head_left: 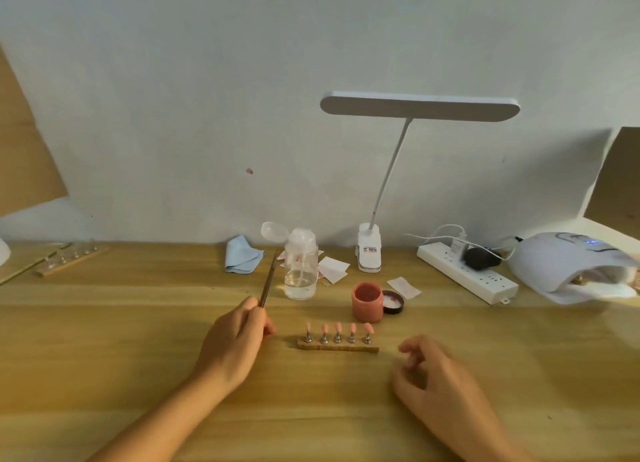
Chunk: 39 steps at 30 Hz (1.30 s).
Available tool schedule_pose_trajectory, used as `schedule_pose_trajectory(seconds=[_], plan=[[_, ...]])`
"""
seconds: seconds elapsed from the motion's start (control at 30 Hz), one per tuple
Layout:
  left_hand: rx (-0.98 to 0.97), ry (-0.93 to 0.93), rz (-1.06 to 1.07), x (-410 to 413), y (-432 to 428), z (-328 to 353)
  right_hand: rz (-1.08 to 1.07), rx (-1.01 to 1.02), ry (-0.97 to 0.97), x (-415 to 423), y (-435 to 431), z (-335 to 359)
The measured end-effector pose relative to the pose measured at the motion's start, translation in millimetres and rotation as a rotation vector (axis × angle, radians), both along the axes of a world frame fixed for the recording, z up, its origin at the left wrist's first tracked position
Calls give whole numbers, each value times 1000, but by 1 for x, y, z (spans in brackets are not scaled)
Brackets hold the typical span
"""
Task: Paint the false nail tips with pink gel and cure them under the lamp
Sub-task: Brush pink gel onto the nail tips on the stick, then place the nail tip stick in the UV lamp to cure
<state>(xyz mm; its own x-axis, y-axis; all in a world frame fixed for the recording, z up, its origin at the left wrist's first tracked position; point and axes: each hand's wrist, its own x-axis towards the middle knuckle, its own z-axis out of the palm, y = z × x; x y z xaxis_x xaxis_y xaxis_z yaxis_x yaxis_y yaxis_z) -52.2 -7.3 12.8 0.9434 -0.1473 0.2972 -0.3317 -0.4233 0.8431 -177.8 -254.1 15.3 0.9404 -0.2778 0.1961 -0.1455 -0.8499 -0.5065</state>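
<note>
My feed is soft and rather dim, with flat light on the wall and a slightly brighter patch on the table below the desk lamp. Shadows are faint and diffuse. The wide lens bends the edges and smears the curing lamp at far right.

A white clip lamp stands at the back of the wooden table. To its left are a clear bottle with its lid open and a folded blue cloth. To its right lies a white power strip with a black adapter plugged in. Small paper pieces lie near the bottle.
</note>
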Motion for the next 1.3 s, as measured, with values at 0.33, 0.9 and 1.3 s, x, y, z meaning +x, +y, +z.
schedule_pose_trajectory(seconds=[0.33,0.9,1.3], plan=[[27,126,-173,-1,-1,-2,110,-37,-1,38,6,4],[-34,-158,-219,-16,-7,7,-181,-60,-255,-61,-100,22],[254,-27,-528,-57,-167,14,-867,356,-381,-96,-294,16]])
